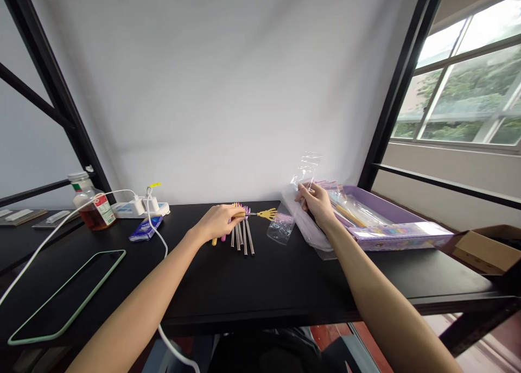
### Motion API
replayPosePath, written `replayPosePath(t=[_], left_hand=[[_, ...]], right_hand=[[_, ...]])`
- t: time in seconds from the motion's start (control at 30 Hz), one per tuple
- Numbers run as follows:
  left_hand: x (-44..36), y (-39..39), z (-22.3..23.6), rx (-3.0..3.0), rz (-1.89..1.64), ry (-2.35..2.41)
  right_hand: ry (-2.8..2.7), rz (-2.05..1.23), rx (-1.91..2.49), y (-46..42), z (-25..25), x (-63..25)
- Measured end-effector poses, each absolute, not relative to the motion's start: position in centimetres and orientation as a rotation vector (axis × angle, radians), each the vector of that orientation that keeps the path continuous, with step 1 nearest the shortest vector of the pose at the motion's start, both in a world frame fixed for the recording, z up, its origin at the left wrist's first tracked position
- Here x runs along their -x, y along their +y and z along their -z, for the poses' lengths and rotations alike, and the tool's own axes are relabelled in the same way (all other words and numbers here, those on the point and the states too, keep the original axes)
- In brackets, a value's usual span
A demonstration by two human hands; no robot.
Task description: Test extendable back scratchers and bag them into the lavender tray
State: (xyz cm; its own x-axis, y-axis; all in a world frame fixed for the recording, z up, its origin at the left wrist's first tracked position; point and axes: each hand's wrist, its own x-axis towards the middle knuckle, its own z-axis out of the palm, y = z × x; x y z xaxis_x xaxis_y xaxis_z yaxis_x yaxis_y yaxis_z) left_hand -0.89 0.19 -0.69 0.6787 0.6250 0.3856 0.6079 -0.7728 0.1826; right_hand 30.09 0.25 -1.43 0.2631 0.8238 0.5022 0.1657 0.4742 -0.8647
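Observation:
My left hand [215, 222] closes around the yellow handle of a back scratcher [240, 214], whose small yellow hand-shaped tip [267, 214] points right. Several metal rods [242, 237] lie side by side just below that hand, with pink and yellow pieces [244, 210] partly hidden behind it. My right hand [315, 201] pinches the top of a clear plastic bag [306, 169], which stands up above the fingers. A larger clear sleeve [305, 223] lies under that hand. A small clear bag of loose pieces [280, 227] sits between my hands.
A purple tray [366, 203] and a long printed package [401, 235] lie right of my right hand. Further left are a brown-liquid bottle [91, 204], power strip [140, 209], blue packet [145, 228], dark tablet [65, 296] and white cable [157, 232]. A cardboard box [486, 252] stands at the right.

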Motion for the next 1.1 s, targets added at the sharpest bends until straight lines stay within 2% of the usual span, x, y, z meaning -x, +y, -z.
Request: replayPosePath(t=[0.3,0.5,0.6,0.83,1.1], left_hand=[[1.9,1.4,0.6,-2.639,-0.935,1.07],[1.6,1.2,0.7,-2.539,-0.914,1.038],[1.6,1.1,0.9,-2.513,-0.884,1.036],[1.2,0.0,0.6,-2.432,-0.565,0.952],[0.1,-0.5,0.5,-2.819,-0.518,0.914]], right_hand=[[-1.038,-0.621,0.929,0.4,1.2,-30.4],[-1.039,-1.091,0.598,-0.7,0.2,-30.9],[-1.006,-1.187,0.449,-1.3,0.1,-30.7],[-0.906,-1.024,0.332,-2.0,0.1,-30.4],[-0.902,-1.069,0.253,-2.7,-0.4,-30.0]])
